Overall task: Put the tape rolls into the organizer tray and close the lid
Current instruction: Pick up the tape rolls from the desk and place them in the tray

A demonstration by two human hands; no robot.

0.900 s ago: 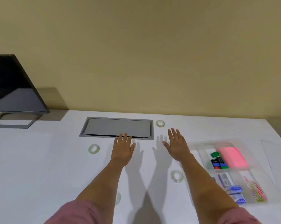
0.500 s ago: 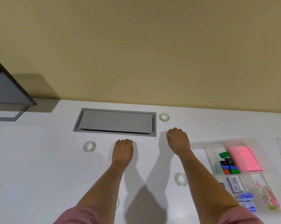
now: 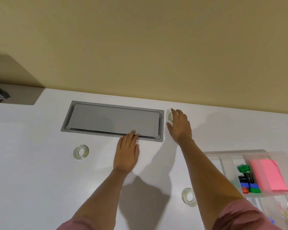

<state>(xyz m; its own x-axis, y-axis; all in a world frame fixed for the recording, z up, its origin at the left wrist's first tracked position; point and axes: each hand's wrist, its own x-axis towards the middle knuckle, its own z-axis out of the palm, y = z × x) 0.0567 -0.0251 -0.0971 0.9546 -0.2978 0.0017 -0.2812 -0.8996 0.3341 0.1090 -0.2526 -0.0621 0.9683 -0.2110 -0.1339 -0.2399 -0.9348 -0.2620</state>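
A: Status on your hands?

B: Your right hand (image 3: 179, 127) is stretched to the far tape roll (image 3: 170, 117), just right of the grey hatch (image 3: 113, 121) near the wall. Fingers spread and open around it, thumb below, fingertips above. Grip isn't clenched; can't tell if you're touching the roll yet.

A: Left?

B: Your left hand (image 3: 127, 153) lies flat on the white surface (image 3: 32, 180), palm down, fingers together, grasping nothing. Fingertips reach the hatch's near edge.

A: Other rolls?

B: One clear roll (image 3: 81, 152) lies flat on the surface, left of your left hand, well apart from it. Another roll (image 3: 189, 197) lies flat just beside your right forearm, on its left, near the tray.

A: Tray?

B: Clear organizer tray (image 3: 226, 161) sits at your right, uncovered. You can see pink sticky notes (image 3: 269, 176) and coloured clips (image 3: 246, 180) in its compartments. No tape in the compartments you can see; the lower part is cut off by your sleeve.
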